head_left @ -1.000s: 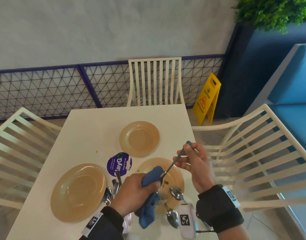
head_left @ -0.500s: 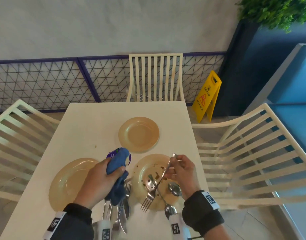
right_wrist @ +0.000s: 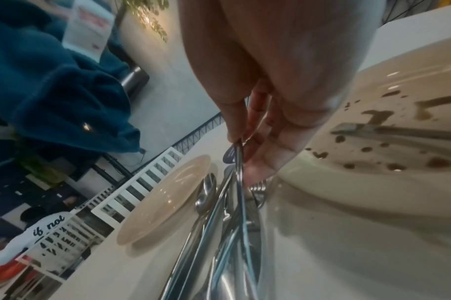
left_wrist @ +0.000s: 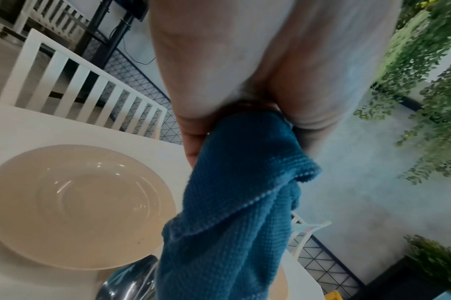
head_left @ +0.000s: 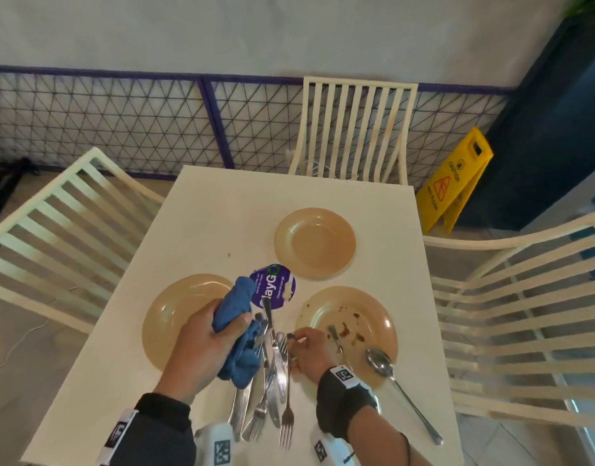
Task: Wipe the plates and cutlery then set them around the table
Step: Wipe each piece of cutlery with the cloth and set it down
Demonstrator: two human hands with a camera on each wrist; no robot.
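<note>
cutlery pile point(head_left: 272, 375) partly under cloth point(head_left: 237, 334) (count unclear)

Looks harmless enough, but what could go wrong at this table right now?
The long silver spoon lies half off the stained tan plate, its handle reaching the table's near edge; a nudge might knock it off. The right hand is setting a fork onto the crowded pile of cutlery, where wiped and unwiped pieces could get mixed.

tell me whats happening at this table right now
A person is cleaning tableware. The left hand grips a blue cloth, while the right hand pinches the handle of a fork lying with the pile of cutlery on the table. The near right plate is stained and holds a spoon; the other two plates look clean.
</note>
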